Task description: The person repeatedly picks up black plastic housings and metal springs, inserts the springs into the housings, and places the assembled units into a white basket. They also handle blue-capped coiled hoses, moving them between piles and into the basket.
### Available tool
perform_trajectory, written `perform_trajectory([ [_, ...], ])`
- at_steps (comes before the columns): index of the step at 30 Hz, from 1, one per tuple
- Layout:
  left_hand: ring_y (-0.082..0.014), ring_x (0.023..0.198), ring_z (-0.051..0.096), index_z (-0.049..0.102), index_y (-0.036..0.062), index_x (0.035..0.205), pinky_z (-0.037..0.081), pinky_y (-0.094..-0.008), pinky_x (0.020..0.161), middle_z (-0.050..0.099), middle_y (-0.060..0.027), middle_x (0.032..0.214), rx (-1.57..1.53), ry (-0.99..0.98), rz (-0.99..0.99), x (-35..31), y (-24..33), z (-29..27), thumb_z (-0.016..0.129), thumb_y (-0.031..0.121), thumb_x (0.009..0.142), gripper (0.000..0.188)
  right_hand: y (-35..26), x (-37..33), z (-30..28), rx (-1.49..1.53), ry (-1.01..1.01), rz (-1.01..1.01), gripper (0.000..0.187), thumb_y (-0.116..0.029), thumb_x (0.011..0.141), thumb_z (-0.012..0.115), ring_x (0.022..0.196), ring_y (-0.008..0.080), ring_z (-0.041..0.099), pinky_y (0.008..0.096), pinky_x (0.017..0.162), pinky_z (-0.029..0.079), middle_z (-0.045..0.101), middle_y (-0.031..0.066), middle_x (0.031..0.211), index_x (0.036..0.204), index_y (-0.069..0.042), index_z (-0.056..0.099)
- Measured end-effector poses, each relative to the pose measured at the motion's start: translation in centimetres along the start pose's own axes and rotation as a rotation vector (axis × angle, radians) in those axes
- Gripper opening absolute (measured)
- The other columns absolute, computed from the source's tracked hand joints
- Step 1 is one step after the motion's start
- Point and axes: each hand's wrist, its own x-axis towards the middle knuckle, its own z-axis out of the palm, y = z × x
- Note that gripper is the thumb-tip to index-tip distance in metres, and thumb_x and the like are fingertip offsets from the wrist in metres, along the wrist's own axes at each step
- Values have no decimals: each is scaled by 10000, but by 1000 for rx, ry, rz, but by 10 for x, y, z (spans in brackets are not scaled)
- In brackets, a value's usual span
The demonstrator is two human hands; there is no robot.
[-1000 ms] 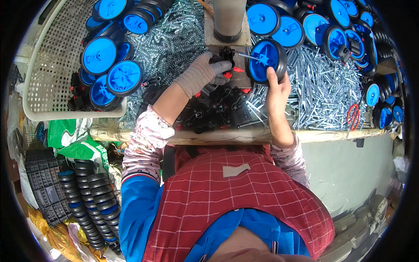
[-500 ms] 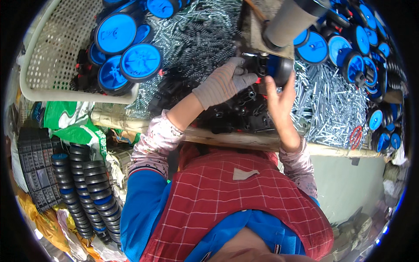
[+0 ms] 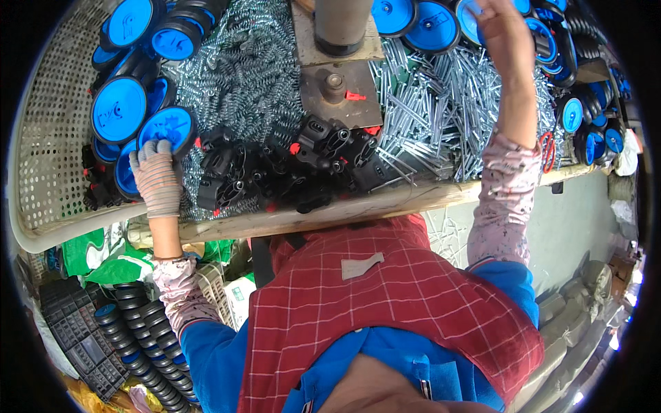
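Note:
My left hand (image 3: 157, 180), in a grey striped glove, is at the near right corner of a pale plastic basket (image 3: 82, 230). Its fingers lie stretched over the near edge of a blue wheel (image 3: 165, 125) with a black tyre; no grip on it shows. At the far right my bare right hand (image 3: 508, 41) reaches in among more blue wheels (image 3: 432, 26). Its fingers are smeared by motion and partly beside a wheel's face. Between the hands, a metal plate (image 3: 351, 118) carries a round peg (image 3: 334, 86) and a small red piece (image 3: 355, 96).
A grey column (image 3: 342, 24) stands behind the plate. Springs (image 3: 241, 76) are heaped left of it, metal pins (image 3: 430, 103) right. Black plastic housings (image 3: 317, 138) lie near the wooden bench edge (image 3: 310, 217). Red-handled scissors (image 3: 548, 151) lie at right; stacked wheels (image 3: 141, 337) stand below left.
Both hands have left the plate: the left swung over to the basket, the right out to the far right wheels. The wheel under the column is gone from there. The view has shifted.

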Motion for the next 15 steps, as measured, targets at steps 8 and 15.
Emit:
perform_trajectory([
  [8,-269,990,608,565,-20,1229,483,-374,937,613,-162,1172,-1050,500,-262,6,57,-72,672,203,937,382,67,-148,88,-1268,-281,31,132,-126,824,717,789,339,670,436,688,543,650,137,858,879,-37,637],
  [15,-251,1155,598,474,-29,1352,496,-382,1010,578,-156,1281,-2454,-367,-355,5,181,-91,617,223,936,507,54,-152,91,-925,-129,107,129,-88,889,649,741,331,627,371,669,494,642,148,895,981,-25,583],
])
